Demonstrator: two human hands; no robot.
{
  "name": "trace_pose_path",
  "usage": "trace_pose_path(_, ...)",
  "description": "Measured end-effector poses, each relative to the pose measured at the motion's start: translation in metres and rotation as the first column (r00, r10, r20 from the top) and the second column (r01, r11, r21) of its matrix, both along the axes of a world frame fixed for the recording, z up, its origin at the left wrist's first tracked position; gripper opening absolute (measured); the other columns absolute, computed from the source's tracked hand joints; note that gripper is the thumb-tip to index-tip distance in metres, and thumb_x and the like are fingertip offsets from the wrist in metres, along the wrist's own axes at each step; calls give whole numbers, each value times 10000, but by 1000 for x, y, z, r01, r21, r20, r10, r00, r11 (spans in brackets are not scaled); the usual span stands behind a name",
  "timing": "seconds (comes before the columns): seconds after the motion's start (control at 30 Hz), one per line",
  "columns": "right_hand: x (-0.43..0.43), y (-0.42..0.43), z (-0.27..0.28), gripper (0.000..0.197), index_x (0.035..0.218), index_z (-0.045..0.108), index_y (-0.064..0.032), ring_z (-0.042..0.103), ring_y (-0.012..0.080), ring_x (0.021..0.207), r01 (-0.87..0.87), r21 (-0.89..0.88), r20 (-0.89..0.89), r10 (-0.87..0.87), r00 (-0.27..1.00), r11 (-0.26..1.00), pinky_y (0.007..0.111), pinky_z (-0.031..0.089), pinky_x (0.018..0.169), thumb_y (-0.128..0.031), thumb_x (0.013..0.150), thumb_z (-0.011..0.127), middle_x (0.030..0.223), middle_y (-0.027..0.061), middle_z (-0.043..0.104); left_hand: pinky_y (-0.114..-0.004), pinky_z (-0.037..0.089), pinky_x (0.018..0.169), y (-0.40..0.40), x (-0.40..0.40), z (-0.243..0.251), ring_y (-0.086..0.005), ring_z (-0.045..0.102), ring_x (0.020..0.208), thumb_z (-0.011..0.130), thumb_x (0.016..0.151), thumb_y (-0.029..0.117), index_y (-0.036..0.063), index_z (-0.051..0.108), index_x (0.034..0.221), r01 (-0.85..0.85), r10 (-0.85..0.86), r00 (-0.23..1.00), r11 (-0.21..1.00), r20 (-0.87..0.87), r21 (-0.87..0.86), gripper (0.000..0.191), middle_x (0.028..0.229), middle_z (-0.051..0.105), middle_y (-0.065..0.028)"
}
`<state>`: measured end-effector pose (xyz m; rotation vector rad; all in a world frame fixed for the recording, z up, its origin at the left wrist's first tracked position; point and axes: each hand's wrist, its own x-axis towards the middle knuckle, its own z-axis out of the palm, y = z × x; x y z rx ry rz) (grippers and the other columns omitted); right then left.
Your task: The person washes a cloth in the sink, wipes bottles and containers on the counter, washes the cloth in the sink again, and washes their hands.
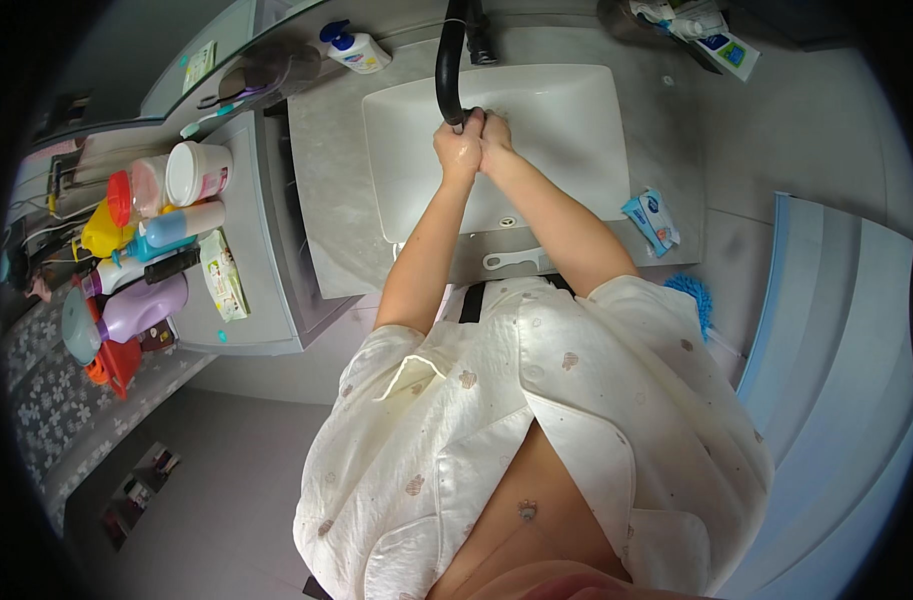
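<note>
My left hand (458, 152) and my right hand (495, 136) are pressed together under the end of a black faucet (448, 71). They are over the back part of a white rectangular sink (569, 165). The left hand's skin looks wet, with a whitish sheen. Its thumb side lies against the right hand. Most of the fingers are hidden by the faucet and by each other, so whether anything small is between the palms cannot be seen. A hair comb (512, 259) with a white handle lies on the counter's front edge, below my forearms.
A hand-soap pump bottle (356, 49) stands behind the sink on the grey counter (329, 187). A blue wipes packet (653, 221) lies at the right. Several bottles and a white tub (199, 172) crowd the left cabinet. A blue duster (693, 300) is beside my right side.
</note>
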<state>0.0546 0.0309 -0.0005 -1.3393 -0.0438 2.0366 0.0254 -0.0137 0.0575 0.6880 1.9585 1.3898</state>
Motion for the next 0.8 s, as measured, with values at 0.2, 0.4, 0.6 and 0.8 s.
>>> trace_pose_path(0.2, 2, -19, 43, 358, 689, 598, 58, 579, 370, 745, -496, 225, 771, 158, 618, 839, 417, 437, 711, -209, 788, 379, 781, 248, 596, -291, 414, 542, 0, -7, -16, -152, 498, 571, 561, 716, 121, -16, 557, 695, -319, 227, 805, 945, 548, 77, 138, 648, 545, -60)
trace_pose_path(0.4, 19, -20, 50, 384, 635, 598, 36, 557, 419, 693, -713, 382, 893, -37, 448, 588, 456, 433, 705, -222, 806, 370, 688, 270, 565, -317, 443, 581, 3, -13, -37, -196, 515, 613, 448, 771, 114, 5, 504, 741, -342, 152, 486, 939, 861, 27, 126, 659, 512, -70)
trace_pose_path(0.6, 37, -14, 33, 397, 664, 600, 15, 558, 415, 641, -811, 447, 893, -132, 430, 377, 467, 447, 648, -266, 828, 373, 680, 236, 577, -387, 449, 690, 13, -26, -46, -253, 543, 699, 428, 796, 215, 59, 483, 734, -121, 68, 293, 992, 954, -33, 177, 721, 548, -80)
trace_pose_path(0.8, 58, -4, 32, 320, 782, 562, -60, 569, 381, 644, -889, 408, 911, -151, 383, 208, 460, 447, 616, -359, 819, 454, 670, 188, 590, -488, 389, 840, 3, -22, -27, -293, 520, 934, 431, 827, 383, 97, 512, 916, 66, 15, 200, 997, 980, -29, 310, 975, 560, -90)
